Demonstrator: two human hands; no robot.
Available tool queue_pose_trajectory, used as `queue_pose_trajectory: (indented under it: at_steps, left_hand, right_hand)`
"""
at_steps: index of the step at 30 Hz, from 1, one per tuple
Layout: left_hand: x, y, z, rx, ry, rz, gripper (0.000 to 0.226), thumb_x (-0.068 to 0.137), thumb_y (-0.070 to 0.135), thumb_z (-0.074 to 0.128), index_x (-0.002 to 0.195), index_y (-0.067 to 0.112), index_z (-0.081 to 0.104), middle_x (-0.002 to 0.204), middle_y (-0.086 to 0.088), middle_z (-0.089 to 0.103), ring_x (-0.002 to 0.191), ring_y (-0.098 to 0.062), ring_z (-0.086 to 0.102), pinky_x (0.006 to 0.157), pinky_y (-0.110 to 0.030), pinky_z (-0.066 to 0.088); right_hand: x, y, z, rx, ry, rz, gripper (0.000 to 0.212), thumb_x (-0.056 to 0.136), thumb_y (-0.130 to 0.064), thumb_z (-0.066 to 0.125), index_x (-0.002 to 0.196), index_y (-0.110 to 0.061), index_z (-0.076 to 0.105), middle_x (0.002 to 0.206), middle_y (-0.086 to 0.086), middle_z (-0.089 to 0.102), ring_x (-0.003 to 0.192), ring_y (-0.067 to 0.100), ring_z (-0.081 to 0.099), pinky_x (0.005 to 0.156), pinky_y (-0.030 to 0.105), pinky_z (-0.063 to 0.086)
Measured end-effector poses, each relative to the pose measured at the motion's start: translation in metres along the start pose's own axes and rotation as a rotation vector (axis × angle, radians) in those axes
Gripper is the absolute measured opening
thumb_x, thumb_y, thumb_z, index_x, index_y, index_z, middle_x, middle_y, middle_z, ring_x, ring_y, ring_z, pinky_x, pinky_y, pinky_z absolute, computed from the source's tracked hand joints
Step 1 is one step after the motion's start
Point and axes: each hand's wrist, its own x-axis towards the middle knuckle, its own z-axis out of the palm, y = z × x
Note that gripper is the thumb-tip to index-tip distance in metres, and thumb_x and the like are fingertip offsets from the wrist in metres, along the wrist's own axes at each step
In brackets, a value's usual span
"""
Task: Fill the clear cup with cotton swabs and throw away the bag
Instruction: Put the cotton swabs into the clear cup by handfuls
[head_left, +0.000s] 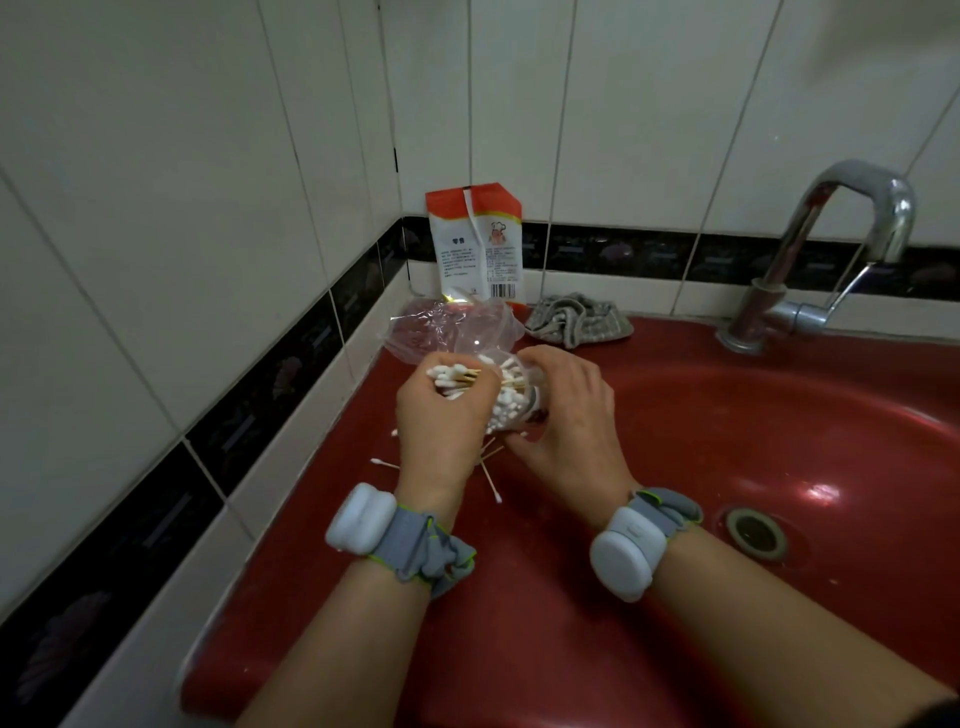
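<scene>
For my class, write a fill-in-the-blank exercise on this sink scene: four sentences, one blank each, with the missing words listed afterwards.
1. The left hand grips a bunch of cotton ____.
2. The right hand holds the clear cup, which is tilted toward the ____ hand.
3. The empty clear plastic bag lies on the rim of the ____ sink.
4. A grey cloth lies between the orange-and-white packet and the metal ____.

Missing words: swabs; left; red; tap

light: dim, flat indoor, source unseen
glare: bright spots on glossy red basin (826, 491) and curved chrome tap (852, 208)
edges: wide-angle bending, dark corners
focus: soft throughout
</scene>
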Motion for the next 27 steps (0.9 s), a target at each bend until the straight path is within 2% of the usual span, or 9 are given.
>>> queue_pose_trajectory:
  at_steps: [5,9,12,14,16,20,23,25,27]
  left_hand:
    - [0.003,-0.004,0.0,0.115,-0.033,0.034,0.003,0.062,0.026,0.065,0.064,0.027,0.062,0.067,0.003,0.066,0.073,-0.02,0.065,0.076,-0.046,0.055]
    - [0.008,-0.004,0.003,0.117,0.05,0.065,0.028,0.064,0.055,0.062,0.072,0.028,0.058,0.081,-0.006,0.066,0.093,-0.032,0.061,0.084,-0.049,0.05]
    - [0.006,0.002,0.001,0.11,0.139,0.085,0.029,0.074,0.064,0.045,0.074,0.036,0.053,0.083,0.005,0.06,0.101,-0.027,0.055,0.09,-0.046,0.046]
    - [0.005,0.004,-0.002,0.122,0.179,0.118,0.028,0.082,0.056,0.037,0.086,0.034,0.054,0.088,0.015,0.052,0.108,-0.019,0.046,0.097,-0.042,0.04]
    - [0.006,0.001,-0.003,0.173,0.155,0.141,0.04,0.087,0.051,0.031,0.11,0.03,0.056,0.109,0.01,0.054,0.116,-0.011,0.037,0.106,-0.036,0.032]
    - [0.009,-0.009,0.001,0.517,-0.1,0.207,0.062,0.085,0.057,0.017,0.142,0.037,0.033,0.15,0.01,0.033,0.143,-0.015,0.013,0.118,-0.038,0.007]
    - [0.013,-0.007,-0.004,0.42,-0.073,0.202,0.075,0.08,0.065,0.013,0.144,0.03,0.031,0.149,0.007,0.034,0.14,-0.011,0.017,0.115,-0.029,0.008]
    - [0.014,-0.002,-0.012,0.323,0.046,0.257,0.064,0.088,0.055,0.019,0.137,0.023,0.044,0.136,0.005,0.046,0.124,0.0,0.028,0.105,-0.019,0.016]
    - [0.015,-0.001,-0.017,0.278,0.08,0.278,0.054,0.093,0.043,0.022,0.133,0.02,0.05,0.132,0.005,0.05,0.12,0.004,0.031,0.108,-0.022,0.022]
  right_hand:
    - [-0.001,0.002,0.003,-0.014,-0.003,-0.024,0.068,0.061,-0.032,0.068,0.124,-0.025,0.043,0.125,-0.004,0.053,0.115,0.016,0.039,0.097,0.032,0.028]
    - [0.0,-0.004,0.002,0.007,-0.019,-0.092,0.067,0.063,-0.032,0.068,0.124,-0.026,0.041,0.126,-0.003,0.052,0.117,0.017,0.041,0.097,0.034,0.03]
    - [0.001,-0.008,0.001,0.037,-0.035,-0.116,0.063,0.064,-0.039,0.058,0.124,-0.026,0.04,0.126,-0.003,0.052,0.117,0.016,0.039,0.097,0.035,0.031]
    - [0.001,-0.008,0.001,0.04,-0.043,-0.119,0.064,0.064,-0.038,0.059,0.124,-0.026,0.04,0.127,-0.003,0.052,0.117,0.015,0.039,0.097,0.035,0.031]
    - [0.001,-0.008,0.002,0.042,-0.055,-0.123,0.066,0.064,-0.036,0.063,0.125,-0.026,0.04,0.127,-0.003,0.052,0.117,0.015,0.039,0.097,0.034,0.03]
    - [0.0,-0.009,0.005,0.054,-0.064,-0.116,0.065,0.065,-0.033,0.067,0.126,-0.022,0.047,0.126,-0.004,0.053,0.116,0.017,0.042,0.097,0.035,0.032]
    - [-0.001,-0.005,0.005,0.035,-0.077,-0.101,0.067,0.064,-0.033,0.073,0.125,-0.022,0.048,0.127,-0.005,0.052,0.116,0.015,0.041,0.097,0.033,0.031]
    - [-0.001,-0.002,0.003,0.029,-0.091,-0.08,0.068,0.064,-0.032,0.077,0.125,-0.023,0.048,0.127,-0.006,0.052,0.117,0.014,0.04,0.097,0.031,0.03]
    - [-0.001,-0.001,0.002,0.033,-0.09,-0.069,0.068,0.064,-0.033,0.076,0.125,-0.024,0.047,0.127,-0.007,0.051,0.117,0.013,0.039,0.097,0.03,0.028]
